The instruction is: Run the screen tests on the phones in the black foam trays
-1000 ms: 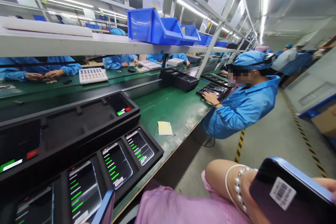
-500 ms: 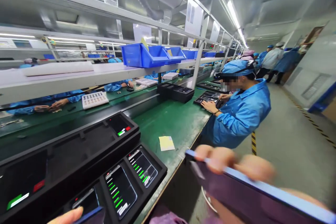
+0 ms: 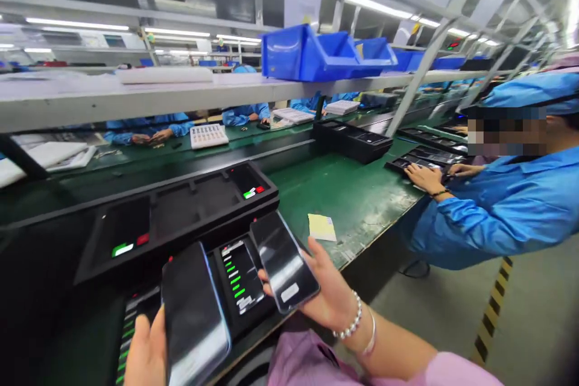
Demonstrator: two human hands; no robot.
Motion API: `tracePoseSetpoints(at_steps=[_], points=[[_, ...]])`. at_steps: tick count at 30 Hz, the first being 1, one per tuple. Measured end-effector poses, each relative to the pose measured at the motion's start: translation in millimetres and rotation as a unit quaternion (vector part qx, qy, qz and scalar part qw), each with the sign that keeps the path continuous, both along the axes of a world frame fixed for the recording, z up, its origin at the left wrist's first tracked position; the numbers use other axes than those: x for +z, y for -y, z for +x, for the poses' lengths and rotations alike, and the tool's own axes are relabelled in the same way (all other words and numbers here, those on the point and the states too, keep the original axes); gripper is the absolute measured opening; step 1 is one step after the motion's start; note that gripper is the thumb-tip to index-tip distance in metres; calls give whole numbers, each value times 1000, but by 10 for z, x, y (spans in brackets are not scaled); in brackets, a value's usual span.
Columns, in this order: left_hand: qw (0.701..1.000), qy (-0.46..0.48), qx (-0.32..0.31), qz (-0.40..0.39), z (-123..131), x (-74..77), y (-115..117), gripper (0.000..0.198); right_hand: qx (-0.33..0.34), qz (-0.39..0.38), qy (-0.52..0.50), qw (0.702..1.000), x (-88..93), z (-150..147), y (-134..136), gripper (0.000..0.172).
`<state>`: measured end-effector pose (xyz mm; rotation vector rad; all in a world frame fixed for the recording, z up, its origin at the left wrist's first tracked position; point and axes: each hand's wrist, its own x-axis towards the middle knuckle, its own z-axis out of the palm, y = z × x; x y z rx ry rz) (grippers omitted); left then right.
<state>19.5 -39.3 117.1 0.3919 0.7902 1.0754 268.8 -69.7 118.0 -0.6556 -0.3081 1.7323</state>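
My left hand grips a dark phone with a glossy back, low over the front black tray. My right hand, with a bead bracelet on the wrist, holds a second phone by its lower end, tilted above the tray's right slot. Between the two lies a phone with green lines on its screen in the tray. A second black tray sits behind, with phones showing small green and red marks.
A yellow slip lies on the green mat. A co-worker in a blue coat sits at my right with a hand on black trays. More black trays, blue bins on the shelf, and workers across the belt.
My right hand swung in from the far right, bringing its phone over the tray. My left hand rose with its phone. The view turned down and left.
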Motion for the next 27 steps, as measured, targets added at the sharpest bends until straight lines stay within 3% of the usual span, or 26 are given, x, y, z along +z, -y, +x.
tracePoseSetpoints(at_steps=[3,5,9,12,18,23,27], points=[[1000,11,24,16,-13,106,29,66,40,36,47,997,229,41,0,67],[997,55,8,63,-6,173,68,77,69,51,87,992,293,62,-31,73],[988,88,-98,77,44,186,61,101,90,83,134,983,266,66,-103,62],[982,69,-150,87,77,121,30,111,75,64,183,978,228,35,-112,72],[986,-28,-94,134,106,-41,37,123,42,49,289,955,156,-55,-201,84],[986,-65,-71,139,91,-143,20,122,39,36,306,951,95,-88,-287,91],[989,-69,-69,109,85,-167,-50,126,82,97,241,962,35,-45,-346,73]])
